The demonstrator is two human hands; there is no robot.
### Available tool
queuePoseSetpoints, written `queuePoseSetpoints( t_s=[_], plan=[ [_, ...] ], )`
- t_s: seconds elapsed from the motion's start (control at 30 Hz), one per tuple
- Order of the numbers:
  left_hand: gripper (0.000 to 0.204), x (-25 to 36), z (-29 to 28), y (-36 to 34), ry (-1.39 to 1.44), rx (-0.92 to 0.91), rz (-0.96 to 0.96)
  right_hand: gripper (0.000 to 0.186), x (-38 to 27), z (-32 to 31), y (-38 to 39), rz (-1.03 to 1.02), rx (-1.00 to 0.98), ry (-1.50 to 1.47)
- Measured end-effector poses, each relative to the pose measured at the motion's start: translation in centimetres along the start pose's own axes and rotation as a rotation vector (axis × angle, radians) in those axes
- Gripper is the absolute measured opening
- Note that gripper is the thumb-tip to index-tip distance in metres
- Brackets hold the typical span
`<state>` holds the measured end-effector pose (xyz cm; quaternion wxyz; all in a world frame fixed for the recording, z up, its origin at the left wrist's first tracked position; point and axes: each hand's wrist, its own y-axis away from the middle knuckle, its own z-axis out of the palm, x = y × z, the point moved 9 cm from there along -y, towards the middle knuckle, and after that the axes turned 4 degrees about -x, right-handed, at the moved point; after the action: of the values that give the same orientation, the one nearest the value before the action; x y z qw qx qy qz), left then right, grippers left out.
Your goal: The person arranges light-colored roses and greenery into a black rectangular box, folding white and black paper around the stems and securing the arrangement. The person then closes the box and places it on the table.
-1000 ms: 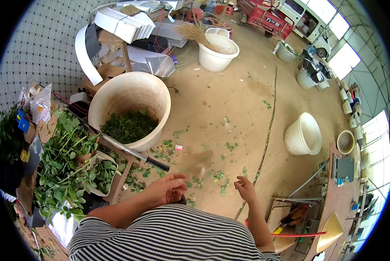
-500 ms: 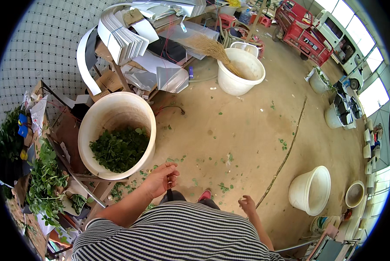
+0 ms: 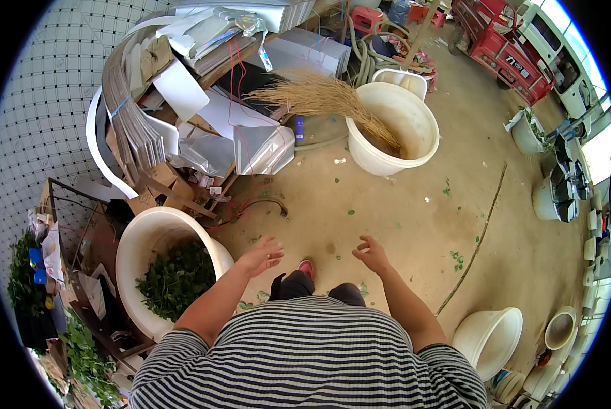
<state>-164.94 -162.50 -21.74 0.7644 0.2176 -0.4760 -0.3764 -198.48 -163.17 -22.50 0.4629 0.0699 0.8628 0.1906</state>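
Note:
My left hand (image 3: 263, 256) is held out over the floor, fingers loosely apart and nothing in it. It is nearest to a large white tub (image 3: 224, 262) on the left, which holds a heap of green leafy stems (image 3: 179, 278); hand and tub are apart. My right hand (image 3: 372, 254) is raised in front of me too, its fingers slightly bent and apart, with nothing visible in it. Farther ahead stands another white tub (image 3: 424, 129) with a straw broom (image 3: 332, 99) leaning in it, beyond the reach of both hands.
A cluttered bench (image 3: 217, 75) with stacked sheets stands at the far left. Green plants (image 3: 90, 361) lie at the near left. A long stick (image 3: 479, 242) lies on the floor to the right, near an upright white tub (image 3: 486, 337). A red cargo tricycle (image 3: 503, 51) is parked at the back.
I have moved forward, so the leaf-filled tub sits lower and the broom tub nearer in view. My right hand has risen and come forward; the left stays out in front.

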Motion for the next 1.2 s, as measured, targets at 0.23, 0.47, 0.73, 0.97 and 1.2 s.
queuePoseSetpoints(
  t_s=[0.23,0.47,0.73,0.97,1.2],
  plan=[
    [0.103,21.0,2.7,-22.4,0.154,0.172,0.146,0.05,7.1,-5.5,-6.2,0.387,-0.195,-0.072],
    [0.094,34.9,-2.4,-36.6,0.449,0.386,0.313,0.045,7.5,-15.0,-24.0,0.347,-0.069,0.129],
    [0.027,52.2,19.4,-35.8,-0.13,0.016,0.529,0.066,-5.3,-17.5,-37.7,0.179,-0.072,-0.011],
    [0.024,63.7,38.0,-30.7,-0.696,-0.452,0.897,0.096,-17.4,-33.9,-46.4,-0.136,0.838,0.324],
    [0.075,66.2,43.8,-35.3,-0.854,-0.511,1.307,0.075,-15.4,-41.5,-51.1,-0.2,0.993,0.344]
  ],
)
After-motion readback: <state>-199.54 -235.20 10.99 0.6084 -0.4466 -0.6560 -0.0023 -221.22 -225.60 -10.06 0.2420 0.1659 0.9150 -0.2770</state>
